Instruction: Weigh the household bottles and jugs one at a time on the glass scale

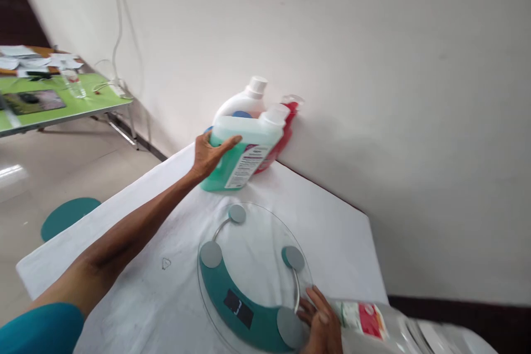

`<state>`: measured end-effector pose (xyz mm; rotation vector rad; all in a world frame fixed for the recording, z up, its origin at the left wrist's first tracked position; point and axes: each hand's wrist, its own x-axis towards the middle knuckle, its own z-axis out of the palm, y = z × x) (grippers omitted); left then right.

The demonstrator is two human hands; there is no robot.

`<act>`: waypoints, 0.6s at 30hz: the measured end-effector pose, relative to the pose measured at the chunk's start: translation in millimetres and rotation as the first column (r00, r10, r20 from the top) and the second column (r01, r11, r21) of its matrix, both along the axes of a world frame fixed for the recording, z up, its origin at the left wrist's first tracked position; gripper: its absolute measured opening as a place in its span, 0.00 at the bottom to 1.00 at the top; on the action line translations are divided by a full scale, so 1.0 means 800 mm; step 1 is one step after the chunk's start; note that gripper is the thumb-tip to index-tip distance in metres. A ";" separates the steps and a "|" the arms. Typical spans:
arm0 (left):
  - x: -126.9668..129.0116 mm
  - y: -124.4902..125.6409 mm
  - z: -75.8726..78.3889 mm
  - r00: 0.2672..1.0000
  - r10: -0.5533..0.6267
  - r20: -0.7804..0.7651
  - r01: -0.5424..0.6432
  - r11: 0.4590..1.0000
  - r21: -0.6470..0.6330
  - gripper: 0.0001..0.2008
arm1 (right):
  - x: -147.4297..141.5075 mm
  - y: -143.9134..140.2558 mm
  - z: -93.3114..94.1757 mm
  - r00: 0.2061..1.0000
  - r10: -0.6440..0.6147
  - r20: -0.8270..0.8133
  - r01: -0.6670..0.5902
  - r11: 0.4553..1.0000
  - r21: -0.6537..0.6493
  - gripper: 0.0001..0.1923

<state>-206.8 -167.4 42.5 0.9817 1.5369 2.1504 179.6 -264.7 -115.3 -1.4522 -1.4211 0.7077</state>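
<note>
My left hand (209,155) is closed round the upper part of a translucent jug (243,149) of green liquid with a white cap and printed label. The jug tilts to the right above the white-covered table. Lower down, a round glass bathroom scale (257,282) with a teal curved base and dark display lies flat. My right hand (321,321) is at the scale's right edge, its fingers loosely apart. Beside that hand is a clear plastic bottle (390,326) with a red and green label, partly cut off by the frame.
Behind the jug stand a white bottle (244,99) and a red bottle (276,149), close to the wall (373,94). A teal stool top (68,215) shows left of the table. Farther left, a green table (99,91) bears papers and a clear bottle (73,83).
</note>
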 end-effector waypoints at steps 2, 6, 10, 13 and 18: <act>-0.005 -0.004 0.003 0.996 0.056 -0.071 -0.058 0.998 -0.034 0.27 | -0.013 -0.007 0.010 1.000 -0.010 -0.019 0.010 1.000 -0.012 0.35; -0.009 -0.021 0.021 0.928 0.230 -0.293 -0.250 0.968 -0.031 0.27 | -0.026 -0.006 0.024 0.999 0.007 -0.044 -0.006 1.000 0.005 0.33; 0.048 -0.050 0.054 0.738 0.455 -0.498 -0.364 0.891 0.273 0.35 | -0.032 -0.004 0.026 0.995 0.012 -0.098 -0.011 1.000 0.011 0.32; 0.143 -0.063 0.072 0.728 0.182 -0.661 -0.017 0.969 0.247 0.32 | -0.037 -0.004 0.027 0.992 0.033 -0.125 -0.029 0.999 0.032 0.32; 0.306 -0.042 0.064 0.445 -0.497 -0.745 0.501 0.827 -0.253 0.30 | -0.045 -0.001 0.029 0.990 0.019 -0.139 -0.004 0.994 0.108 0.31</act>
